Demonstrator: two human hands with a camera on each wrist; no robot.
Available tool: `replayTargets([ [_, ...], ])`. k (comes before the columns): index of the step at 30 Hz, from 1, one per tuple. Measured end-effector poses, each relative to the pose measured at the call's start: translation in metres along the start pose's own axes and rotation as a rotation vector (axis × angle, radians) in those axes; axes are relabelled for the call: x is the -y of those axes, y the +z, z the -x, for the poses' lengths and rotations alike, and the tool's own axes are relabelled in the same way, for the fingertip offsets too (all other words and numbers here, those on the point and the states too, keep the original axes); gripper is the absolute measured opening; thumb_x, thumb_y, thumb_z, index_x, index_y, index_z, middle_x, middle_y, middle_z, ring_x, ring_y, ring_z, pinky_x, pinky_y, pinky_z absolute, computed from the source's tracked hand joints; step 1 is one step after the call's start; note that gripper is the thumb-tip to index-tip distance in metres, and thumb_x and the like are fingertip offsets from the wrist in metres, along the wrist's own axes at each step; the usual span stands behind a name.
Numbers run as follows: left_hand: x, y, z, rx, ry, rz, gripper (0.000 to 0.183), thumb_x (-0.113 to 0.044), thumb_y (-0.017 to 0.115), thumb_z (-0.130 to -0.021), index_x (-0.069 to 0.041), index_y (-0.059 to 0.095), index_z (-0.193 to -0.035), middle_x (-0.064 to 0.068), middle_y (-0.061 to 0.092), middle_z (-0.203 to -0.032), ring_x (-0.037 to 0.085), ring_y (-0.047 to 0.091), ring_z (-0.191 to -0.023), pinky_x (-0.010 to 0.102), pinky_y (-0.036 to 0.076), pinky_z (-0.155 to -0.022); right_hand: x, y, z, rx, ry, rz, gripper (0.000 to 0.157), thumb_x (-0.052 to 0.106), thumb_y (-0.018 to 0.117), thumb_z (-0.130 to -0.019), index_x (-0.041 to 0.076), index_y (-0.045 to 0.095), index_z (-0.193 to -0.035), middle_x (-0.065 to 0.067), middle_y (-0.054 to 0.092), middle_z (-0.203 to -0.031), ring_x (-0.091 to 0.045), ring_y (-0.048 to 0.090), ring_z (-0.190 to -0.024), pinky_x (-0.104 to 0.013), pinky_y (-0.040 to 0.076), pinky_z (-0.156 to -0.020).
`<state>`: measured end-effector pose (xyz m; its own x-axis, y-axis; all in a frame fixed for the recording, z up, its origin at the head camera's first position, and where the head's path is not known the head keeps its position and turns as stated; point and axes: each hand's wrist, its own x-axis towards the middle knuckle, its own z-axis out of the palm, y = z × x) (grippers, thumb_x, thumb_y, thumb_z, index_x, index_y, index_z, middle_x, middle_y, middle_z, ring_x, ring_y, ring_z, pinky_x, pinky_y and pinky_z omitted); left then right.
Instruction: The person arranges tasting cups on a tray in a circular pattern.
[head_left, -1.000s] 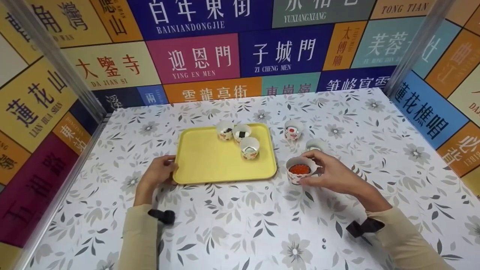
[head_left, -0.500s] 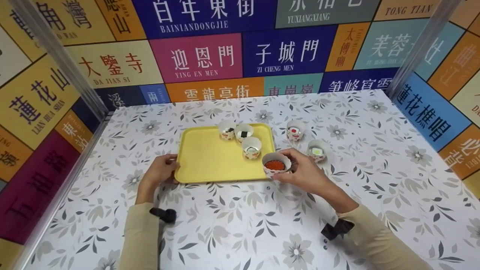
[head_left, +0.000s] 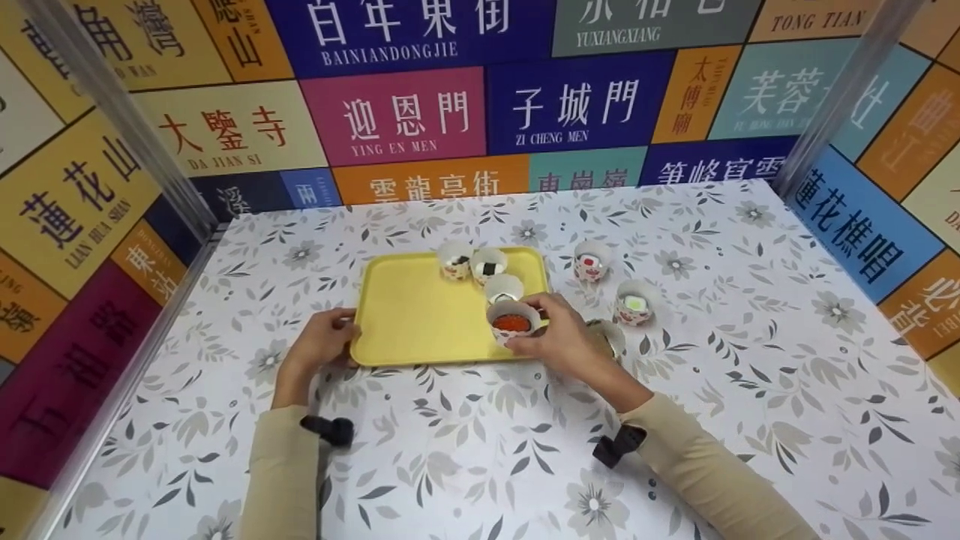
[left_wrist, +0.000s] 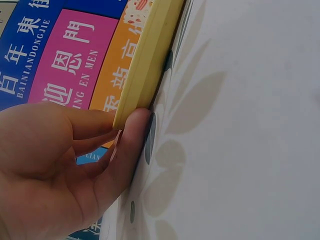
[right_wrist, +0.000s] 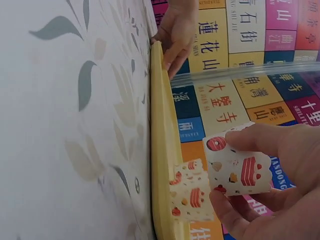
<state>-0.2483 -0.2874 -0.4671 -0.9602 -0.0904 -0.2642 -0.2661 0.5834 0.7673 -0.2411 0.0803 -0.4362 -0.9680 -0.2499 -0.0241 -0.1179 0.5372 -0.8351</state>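
Observation:
My left hand (head_left: 324,339) pinches the left edge of a yellow tray (head_left: 412,322); thumb and fingers meet around the rim (left_wrist: 142,75) in the left wrist view. A paper cup (head_left: 513,322) with a red-orange filling is held between thumb and fingers of my right hand (head_left: 561,336), over the tray's front right part. In the right wrist view this printed cup (right_wrist: 235,165) appears above the tray surface, apart from another cup (right_wrist: 191,192) standing there. Just behind the held cup, a white-filled cup (head_left: 504,286) is partly hidden.
Two more cups (head_left: 490,267) (head_left: 454,261) stand at the tray's back right. Right of the tray are a red-topped cup (head_left: 592,262), a yellow-green-topped cup (head_left: 634,303) and a cup (head_left: 611,337) partly behind my right hand. Lettered panels (head_left: 390,112) surround the flowered tabletop (head_left: 420,465).
My right hand has carried the cup with the red-orange filling leftward from beside the tray to over it. The left hand keeps its place on the rim.

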Motion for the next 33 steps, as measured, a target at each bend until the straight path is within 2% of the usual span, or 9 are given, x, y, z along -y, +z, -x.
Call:
replayTargets([
  [8, 0.001, 0.0, 0.001, 0.014, 0.021, 0.053, 0.047, -0.01, 0.047, -0.103, 0.001, 0.044, -0.149, 0.029, 0.059, -0.129, 0.013, 0.066, -0.074, 0.027, 0.06, -0.064, 0.007, 0.028, -0.01, -0.034, -0.049, 0.037, 0.052, 0.014, 0.086, -0.077, 0.01, 0.066, -0.124, -0.015, 0.053, -0.115, -0.026, 0.058, -0.101, -0.04, 0.053, -0.091],
  [12, 0.002, 0.001, 0.0, -0.002, 0.048, 0.02, 0.046, -0.009, 0.047, -0.103, 0.002, 0.045, -0.148, 0.03, 0.06, -0.13, 0.014, 0.067, -0.078, 0.025, 0.058, -0.064, 0.007, 0.038, -0.012, -0.044, -0.077, 0.058, 0.053, 0.012, 0.087, -0.075, 0.008, 0.067, -0.125, -0.015, 0.056, -0.115, -0.027, 0.056, -0.105, -0.042, 0.051, -0.094],
  [16, 0.003, 0.003, -0.001, -0.01, 0.044, 0.014, 0.046, -0.01, 0.047, -0.103, 0.002, 0.046, -0.147, 0.029, 0.06, -0.129, 0.015, 0.067, -0.081, 0.025, 0.057, -0.065, 0.007, 0.045, -0.014, -0.042, -0.095, 0.059, 0.054, 0.011, 0.087, -0.075, 0.005, 0.066, -0.125, -0.016, 0.057, -0.115, -0.027, 0.055, -0.105, -0.041, 0.052, -0.092],
  [23, 0.002, 0.002, 0.001, -0.001, 0.033, 0.031, 0.046, -0.009, 0.046, -0.104, 0.002, 0.045, -0.148, 0.029, 0.06, -0.13, 0.014, 0.066, -0.078, 0.026, 0.058, -0.065, 0.009, 0.051, -0.017, -0.035, -0.063, 0.064, 0.057, 0.009, 0.087, -0.075, 0.002, 0.063, -0.126, -0.017, 0.057, -0.117, -0.028, 0.056, -0.107, -0.042, 0.051, -0.096],
  [28, 0.001, 0.001, 0.001, 0.0, 0.035, 0.026, 0.046, -0.01, 0.046, -0.104, 0.003, 0.045, -0.148, 0.031, 0.059, -0.132, 0.016, 0.067, -0.079, 0.027, 0.059, -0.065, 0.01, 0.054, -0.019, -0.059, -0.048, 0.068, 0.059, 0.005, 0.086, -0.074, -0.002, 0.059, -0.127, -0.019, 0.057, -0.121, -0.032, 0.058, -0.112, -0.043, 0.051, -0.1],
  [33, 0.002, 0.001, 0.0, 0.004, 0.021, 0.037, 0.046, -0.011, 0.045, -0.104, 0.002, 0.044, -0.149, 0.029, 0.059, -0.131, 0.015, 0.067, -0.079, 0.027, 0.058, -0.066, 0.011, 0.055, -0.019, -0.082, -0.024, 0.06, 0.066, 0.005, 0.086, -0.076, -0.002, 0.052, -0.132, -0.019, 0.054, -0.123, -0.029, 0.058, -0.104, -0.039, 0.052, -0.092],
])
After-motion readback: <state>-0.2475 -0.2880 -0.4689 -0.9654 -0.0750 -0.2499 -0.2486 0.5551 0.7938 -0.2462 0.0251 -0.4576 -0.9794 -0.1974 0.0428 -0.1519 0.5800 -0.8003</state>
